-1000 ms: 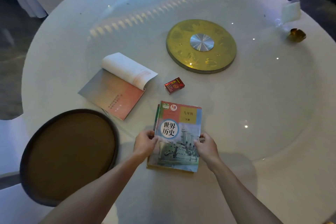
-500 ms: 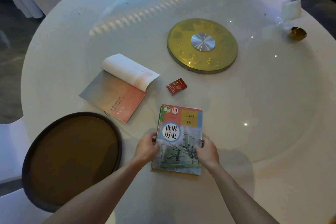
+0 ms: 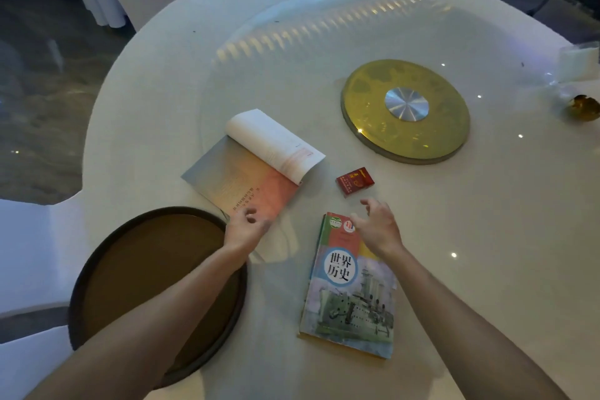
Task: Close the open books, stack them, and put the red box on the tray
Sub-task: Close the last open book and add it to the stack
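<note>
Both hands are empty with fingers loosely spread. The left hand [image 3: 244,228] hovers at the near corner of the open book [image 3: 253,169], just touching or just above it; which, I cannot tell. The right hand [image 3: 378,226] hangs over the top edge of the closed book [image 3: 352,289], near the red box [image 3: 354,181]. The round dark tray [image 3: 97,273] sits at the bench's [image 3: 487,237] left edge, under the left forearm.

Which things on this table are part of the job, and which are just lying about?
Job:
open book
closed history textbook
red box
round brown tray

Lying about:
gold turntable disc
small amber object
clear packet at the table's right edge
</note>
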### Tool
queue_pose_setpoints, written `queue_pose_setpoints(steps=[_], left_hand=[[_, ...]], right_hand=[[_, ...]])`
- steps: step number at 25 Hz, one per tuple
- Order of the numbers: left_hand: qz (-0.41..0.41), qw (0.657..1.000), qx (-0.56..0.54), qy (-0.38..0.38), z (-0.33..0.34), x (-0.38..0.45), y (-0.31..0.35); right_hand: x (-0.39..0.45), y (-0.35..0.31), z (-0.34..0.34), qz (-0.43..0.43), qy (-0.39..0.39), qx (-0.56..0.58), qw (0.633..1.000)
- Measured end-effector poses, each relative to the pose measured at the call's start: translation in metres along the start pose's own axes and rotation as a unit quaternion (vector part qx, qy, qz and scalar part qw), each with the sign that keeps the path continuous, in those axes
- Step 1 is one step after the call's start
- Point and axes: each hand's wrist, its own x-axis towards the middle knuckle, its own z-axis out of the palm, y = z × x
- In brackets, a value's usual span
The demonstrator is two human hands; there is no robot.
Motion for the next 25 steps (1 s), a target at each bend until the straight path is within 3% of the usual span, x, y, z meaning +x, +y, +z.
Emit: queue_pose_setpoints(steps=[5, 9, 15, 22, 25], left_hand=[[-0.064, 0.99, -0.092, 0.082, -0.048, 0.055, 0.012], [-0.117, 0.979, -0.099, 0.134, -0.069, 0.09, 0.005], [-0.145, 0.978, -0.116, 0.099, -0.074, 0.121, -0.003], [-0.149, 0.973, -0.119, 0.131, -0.075, 0.127, -0.009], [-0.134, 0.965, -0.179, 0.14, -0.075, 0.121, 0.0]], right_hand=[[0.06, -0.079, 0.007, -0.062, -0.047, -0.028, 0.997], [0.104, -0.123, 0.026, -0.083, -0.084, -0.071, 0.99], [0.149, -0.149, 0.063, -0.053, -0.112, -0.085, 0.989], [0.161, -0.15, 0.079, 0.006, -0.092, -0.061, 0.994], [0.155, -0.15, 0.082, 0.002, -0.094, -0.062, 0.994]])
